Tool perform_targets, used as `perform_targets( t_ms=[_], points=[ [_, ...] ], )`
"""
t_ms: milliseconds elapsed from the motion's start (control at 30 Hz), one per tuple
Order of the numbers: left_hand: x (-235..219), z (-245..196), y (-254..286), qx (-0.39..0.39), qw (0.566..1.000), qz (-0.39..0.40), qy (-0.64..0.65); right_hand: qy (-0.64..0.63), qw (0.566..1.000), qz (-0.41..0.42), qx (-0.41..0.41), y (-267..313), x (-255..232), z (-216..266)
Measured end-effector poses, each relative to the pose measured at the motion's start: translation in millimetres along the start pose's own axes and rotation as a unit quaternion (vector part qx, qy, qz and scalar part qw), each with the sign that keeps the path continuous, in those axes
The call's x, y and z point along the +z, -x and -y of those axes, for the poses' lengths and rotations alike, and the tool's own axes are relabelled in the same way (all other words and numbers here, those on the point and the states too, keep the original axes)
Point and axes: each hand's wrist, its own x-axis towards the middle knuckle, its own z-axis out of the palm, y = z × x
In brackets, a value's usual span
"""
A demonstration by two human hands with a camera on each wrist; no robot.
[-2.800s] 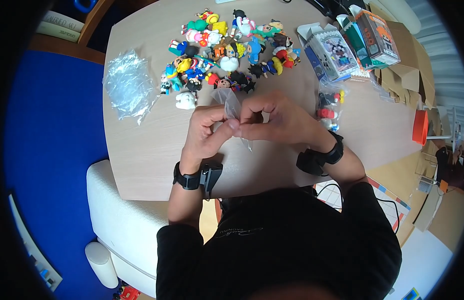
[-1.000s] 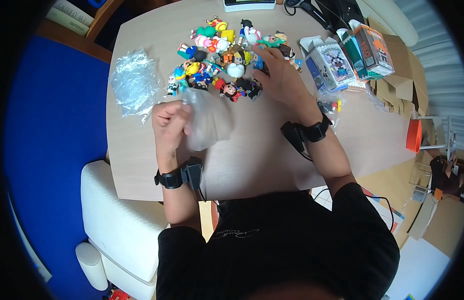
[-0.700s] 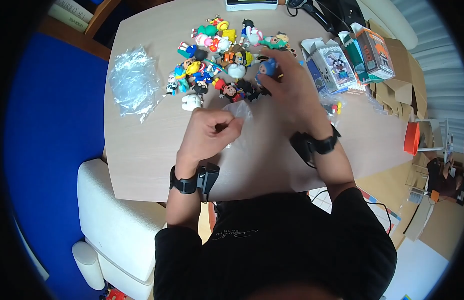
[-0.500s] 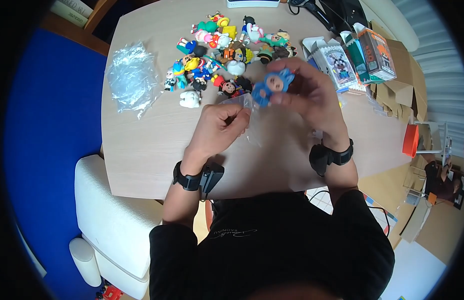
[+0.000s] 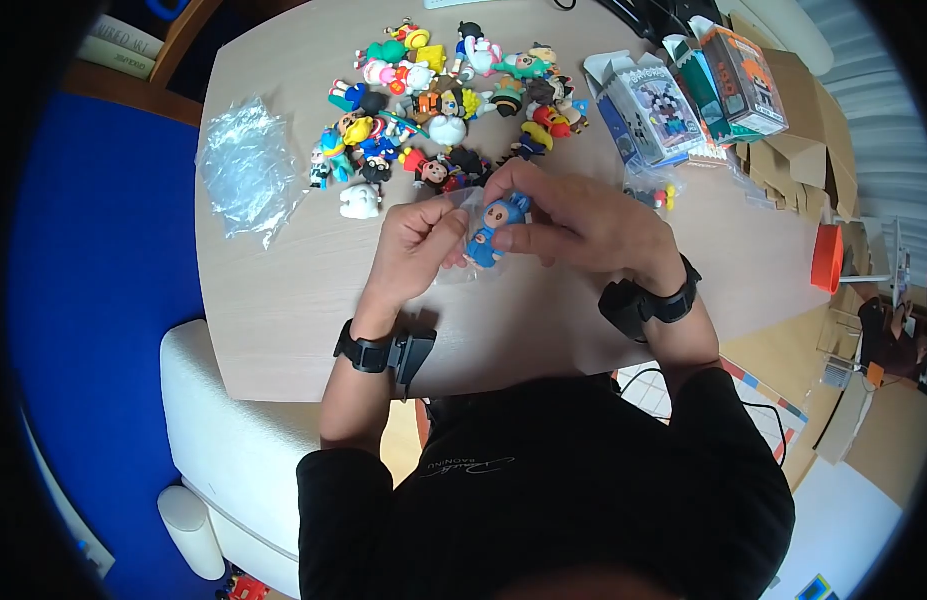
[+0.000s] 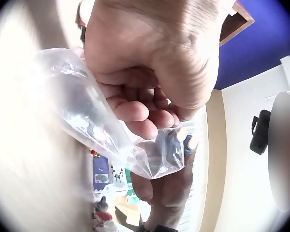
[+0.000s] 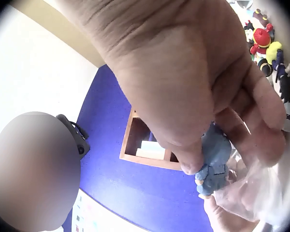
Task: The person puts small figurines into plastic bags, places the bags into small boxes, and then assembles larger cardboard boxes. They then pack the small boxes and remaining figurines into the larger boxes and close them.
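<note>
Between thumb and fingers, my right hand (image 5: pixel 593 225) pinches a blue toy figurine (image 5: pixel 494 232) with a light face and eared hood. My left hand (image 5: pixel 415 250) grips the edge of a clear plastic bag (image 6: pixel 94 118), thumb over curled fingers. In the head view the figurine overlaps the bag, right beside the left fingertips. The right wrist view shows the figurine's blue back (image 7: pixel 214 166), with the bag close to its lower end. Just beyond both hands lies a pile of colourful toy figurines (image 5: pixel 448 105) on the table.
A flat stack of clear bags (image 5: pixel 248 172) lies on the left of the table (image 5: pixel 283 330). Illustrated boxes (image 5: pixel 655 112) and torn cardboard (image 5: pixel 813 140) stand at the back right. A bagged figurine (image 5: pixel 663 195) lies near the right forearm. A white figurine (image 5: pixel 360 201) sits apart from the pile.
My right hand has taken the blue figurine from the pile and brought it down to the bag at the left hand. The left hand keeps hold of the bag.
</note>
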Motion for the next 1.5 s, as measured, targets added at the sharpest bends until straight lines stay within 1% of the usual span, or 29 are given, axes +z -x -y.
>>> perform_targets(
  t_ms=[33, 133, 233, 333, 433, 533, 633, 733, 833, 933, 1033, 1133, 1233, 1300, 1333, 1433, 1500],
  points=[
    [1.3, 0.1, -0.6, -0.005, 1.0, 0.001, -0.005, 0.028, 1.0, -0.006, 0.002, -0.2, 1.2, -2.3],
    [3.0, 1.8, -1.0, -0.018, 1.0, 0.001, -0.02, 0.103, 0.992, -0.06, -0.034, 0.8, 4.1, -9.7],
    [2.4, 4.3, -2.3, -0.024, 0.999, 0.002, -0.034, 0.099, 0.991, -0.092, -0.007, -0.6, 5.7, -17.7],
    [5.7, 4.2, -2.6, -0.025, 0.999, -0.001, -0.044, 0.135, 0.978, -0.143, -0.064, -3.1, 9.4, -23.3],
    [9.6, 4.8, -3.0, -0.013, 0.998, -0.005, -0.056, 0.161, 0.978, -0.124, -0.043, 0.1, 6.7, -11.2],
    [9.6, 7.7, -2.3, 0.002, 0.998, -0.007, -0.067, 0.184, 0.97, -0.128, -0.09, -0.2, 9.9, -17.1],
    [9.9, 7.0, -1.1, 0.021, 0.996, -0.001, -0.082, 0.159, 0.977, -0.089, -0.107, -1.3, 8.6, -11.0],
    [11.3, 4.2, 0.3, 0.035, 0.997, -0.014, -0.068, 0.166, 0.977, -0.073, -0.111, -2.3, 10.3, -9.7],
    [10.6, 4.1, 1.7, 0.051, 0.997, -0.029, -0.049, 0.128, 0.98, -0.116, -0.095, -2.0, 17.5, -13.1],
    [9.1, 2.7, 3.0, 0.079, 0.994, -0.038, -0.065, 0.137, 0.98, -0.119, -0.085, -1.5, 15.9, -9.2],
    [8.8, 1.0, 3.8, 0.114, 0.988, -0.051, -0.086, 0.124, 0.98, -0.115, -0.104, -2.3, 12.5, -6.8],
    [8.9, 1.3, 4.3, 0.137, 0.984, -0.051, -0.1, 0.123, 0.974, -0.141, -0.126, -3.5, 14.9, -8.8],
    [4.5, 6.2, 2.7, 0.164, 0.976, -0.034, -0.139, 0.153, 0.979, -0.1, -0.088, -2.0, 11.2, -8.6],
    [4.0, 7.3, 1.2, 0.187, 0.967, -0.031, -0.168, 0.146, 0.977, -0.105, -0.111, -3.3, 10.1, -8.5],
    [4.6, 6.9, 1.3, 0.187, 0.968, -0.034, -0.165, 0.142, 0.976, -0.108, -0.122, -3.8, 9.9, -8.5],
    [5.6, 4.9, 2.5, 0.181, 0.972, -0.042, -0.145, 0.119, 0.973, -0.162, -0.117, -3.6, 8.2, -9.5],
    [4.4, 4.0, 3.8, 0.17, 0.977, -0.046, -0.119, 0.121, 0.971, -0.16, -0.132, -3.4, 4.5, -9.6]
  ],
)
